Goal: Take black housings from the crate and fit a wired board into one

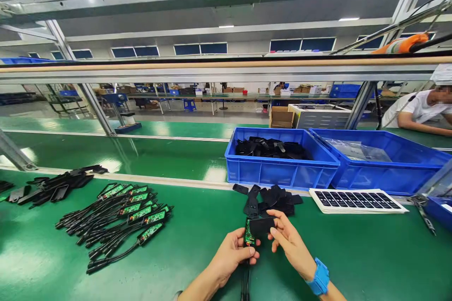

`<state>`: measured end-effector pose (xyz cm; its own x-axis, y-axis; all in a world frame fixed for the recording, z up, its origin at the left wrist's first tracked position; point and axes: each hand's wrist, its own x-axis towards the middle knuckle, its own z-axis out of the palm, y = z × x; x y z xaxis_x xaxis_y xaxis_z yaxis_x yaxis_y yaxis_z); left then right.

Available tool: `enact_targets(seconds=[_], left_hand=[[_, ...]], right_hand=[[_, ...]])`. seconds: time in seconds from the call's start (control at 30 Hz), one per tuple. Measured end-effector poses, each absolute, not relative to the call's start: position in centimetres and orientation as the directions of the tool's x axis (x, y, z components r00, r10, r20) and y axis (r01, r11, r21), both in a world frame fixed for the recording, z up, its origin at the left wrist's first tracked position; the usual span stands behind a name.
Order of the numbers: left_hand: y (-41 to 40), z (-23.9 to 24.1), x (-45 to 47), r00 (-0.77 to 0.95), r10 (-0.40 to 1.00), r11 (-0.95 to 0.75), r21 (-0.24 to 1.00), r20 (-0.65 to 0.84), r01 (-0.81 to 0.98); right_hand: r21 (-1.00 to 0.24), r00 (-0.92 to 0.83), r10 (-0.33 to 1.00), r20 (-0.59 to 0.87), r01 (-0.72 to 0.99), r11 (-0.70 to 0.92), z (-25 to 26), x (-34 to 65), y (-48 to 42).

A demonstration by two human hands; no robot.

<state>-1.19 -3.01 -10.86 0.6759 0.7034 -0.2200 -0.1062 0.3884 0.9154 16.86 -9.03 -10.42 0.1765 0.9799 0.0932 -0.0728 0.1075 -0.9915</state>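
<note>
- Left hand [235, 250]: fingers closed around a small green circuit board with a black cable [249, 236], held above the near part of the green surface [370, 254].
- Right hand [286, 237]: fingers pinched on a flat black plastic cover [262, 225], set against the board's upper end.
- A pile of matching black covers [270, 198] lies just beyond the hands.
- A row of cabled green boards [120, 218] lies to the left.
- Two blue plastic bins [282, 171] stand at the far right; a white label sheet [356, 200] lies before them.
</note>
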Motion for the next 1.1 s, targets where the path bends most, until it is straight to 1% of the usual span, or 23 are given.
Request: enact_targets(seconds=[0.2, 0.4, 0.57, 0.7, 0.8, 1.0, 1.1], left_hand=[[-3.6, -11.5, -1.2, 0.708, 0.677, 0.355, 0.932, -0.201, -0.075], [-4.3, -11.8, -1.0, 0.752, 0.634, 0.298, 0.954, -0.178, -0.025], [-4.7, -11.7, -0.9, 0.731, 0.669, 0.2, 0.98, -0.136, -0.001], [-4.9, -11.3, -0.8, 0.708, 0.687, 0.194, 0.98, -0.165, 0.04], [-5.0, -11.3, -0.7, 0.713, 0.683, 0.195, 0.98, -0.161, 0.034], [-5.3, -11.6, -0.6, 0.683, 0.71, 0.161, 0.984, -0.169, 0.077], [-5.4, -11.5, -0.6, 0.693, 0.703, 0.14, 0.987, -0.159, 0.084]], right_hand=[[-0.993, 0.196, 0.98, 0.035, -0.107, 0.056, -11.1, 16.5, -9.4], [-0.999, 0.218, 0.975, 0.029, -0.023, 0.035, -12.1, 15.8, -9.9], [-0.999, 0.251, 0.968, 0.031, -0.033, 0.04, -11.8, 15.9, -10.1], [-0.999, 0.247, 0.969, 0.032, 0.002, 0.033, -11.6, 16.3, -10.4], [-0.999, 0.254, 0.967, 0.033, 0.031, 0.026, -11.8, 16.4, -10.5], [-0.999, 0.263, 0.965, 0.009, -0.042, 0.021, -12.0, 16.0, -10.4], [-1.0, 0.177, 0.984, -0.006, -0.027, -0.001, -11.7, 16.0, -10.4]])
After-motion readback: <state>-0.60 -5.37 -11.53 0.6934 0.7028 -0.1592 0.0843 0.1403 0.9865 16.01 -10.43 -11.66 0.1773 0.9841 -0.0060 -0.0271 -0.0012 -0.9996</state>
